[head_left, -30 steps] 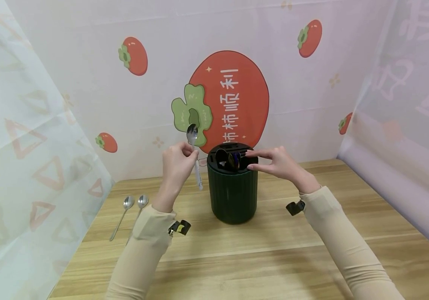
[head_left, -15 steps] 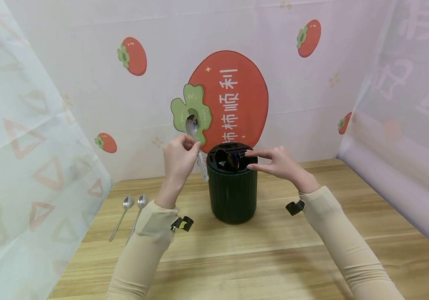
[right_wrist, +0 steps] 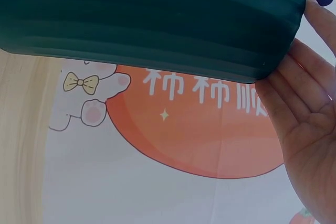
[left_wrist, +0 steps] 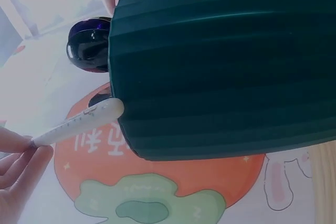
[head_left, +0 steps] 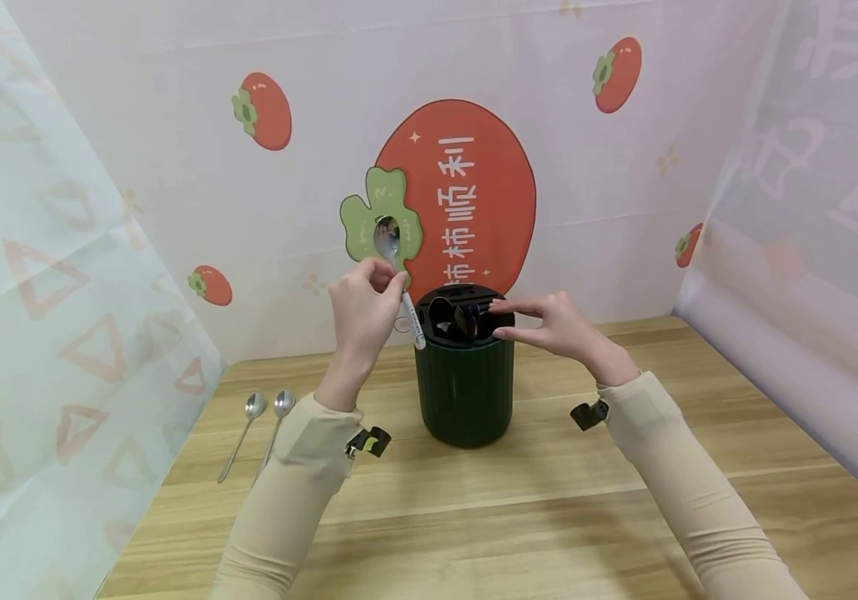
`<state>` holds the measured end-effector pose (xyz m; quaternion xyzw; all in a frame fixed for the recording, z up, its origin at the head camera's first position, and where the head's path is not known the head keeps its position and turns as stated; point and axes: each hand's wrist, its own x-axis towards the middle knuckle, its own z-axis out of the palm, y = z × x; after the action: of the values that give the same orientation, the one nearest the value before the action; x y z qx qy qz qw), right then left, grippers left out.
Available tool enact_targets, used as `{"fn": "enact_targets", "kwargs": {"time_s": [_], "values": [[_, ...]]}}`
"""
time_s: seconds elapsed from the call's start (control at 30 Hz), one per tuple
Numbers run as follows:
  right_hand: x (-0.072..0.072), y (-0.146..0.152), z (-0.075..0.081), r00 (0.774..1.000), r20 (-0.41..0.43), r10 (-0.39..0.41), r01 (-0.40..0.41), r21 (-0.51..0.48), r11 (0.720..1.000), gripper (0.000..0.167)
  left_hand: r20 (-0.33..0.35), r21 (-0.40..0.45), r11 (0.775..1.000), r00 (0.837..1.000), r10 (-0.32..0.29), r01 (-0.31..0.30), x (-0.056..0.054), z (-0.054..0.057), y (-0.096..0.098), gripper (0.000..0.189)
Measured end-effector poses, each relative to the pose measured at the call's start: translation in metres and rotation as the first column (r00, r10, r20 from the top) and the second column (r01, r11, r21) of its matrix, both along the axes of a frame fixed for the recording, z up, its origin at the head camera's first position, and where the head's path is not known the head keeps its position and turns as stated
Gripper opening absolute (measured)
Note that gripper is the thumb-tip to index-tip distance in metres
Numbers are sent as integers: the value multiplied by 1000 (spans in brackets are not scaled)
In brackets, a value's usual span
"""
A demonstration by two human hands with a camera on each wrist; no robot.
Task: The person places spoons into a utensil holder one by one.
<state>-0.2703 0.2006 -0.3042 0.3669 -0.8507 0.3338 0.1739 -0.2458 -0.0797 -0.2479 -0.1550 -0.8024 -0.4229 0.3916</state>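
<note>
My left hand (head_left: pixel 361 312) pinches a spoon (head_left: pixel 387 237) near its middle, bowl up. The spoon's white handle (left_wrist: pixel 79 123) slants down to the right, its end overlapping the upper left edge of a dark green ribbed cutlery holder (head_left: pixel 466 396) in the head view. I cannot tell whether the two touch. At the holder's right side, my right hand (head_left: pixel 559 325) rests on the rim, its fingers and thumb extended and apart. In the right wrist view that hand (right_wrist: pixel 315 114) lies against the holder's edge. Dark, shiny spoon bowls (head_left: pixel 466 319) stick up from the holder's top.
Two metal spoons, one (head_left: pixel 254 406) left of the other (head_left: pixel 283 402), lie on the wooden table (head_left: pixel 474 533) at the left. The left sleeve partly covers the right one's handle. Behind the holder hangs a printed backdrop (head_left: pixel 308 167).
My left hand has moved right and slightly up with the spoon, bringing the handle's end to the holder's rim. The right hand has stayed at the rim.
</note>
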Motion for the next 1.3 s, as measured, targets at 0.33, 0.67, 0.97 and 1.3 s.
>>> {"fn": "enact_targets", "kwargs": {"time_s": [0.33,0.67,0.97,1.3], "values": [[1,0,-1,1000,-5,-3,3,0,1000,38,-40,31,998,998,-48,49,1,5,7,14],[1,-1,0,1000,5,-4,4,3,1000,38,-62,26,998,996,-63,65,-4,3,10,15],[0,0,0,1000,20,-2,2,-7,1000,38,-51,-46,991,991,-127,124,-9,-3,15,10],[0,0,0,1000,17,-5,5,-3,1000,38,-28,-99,988,993,-118,115,-9,-6,16,7]]}}
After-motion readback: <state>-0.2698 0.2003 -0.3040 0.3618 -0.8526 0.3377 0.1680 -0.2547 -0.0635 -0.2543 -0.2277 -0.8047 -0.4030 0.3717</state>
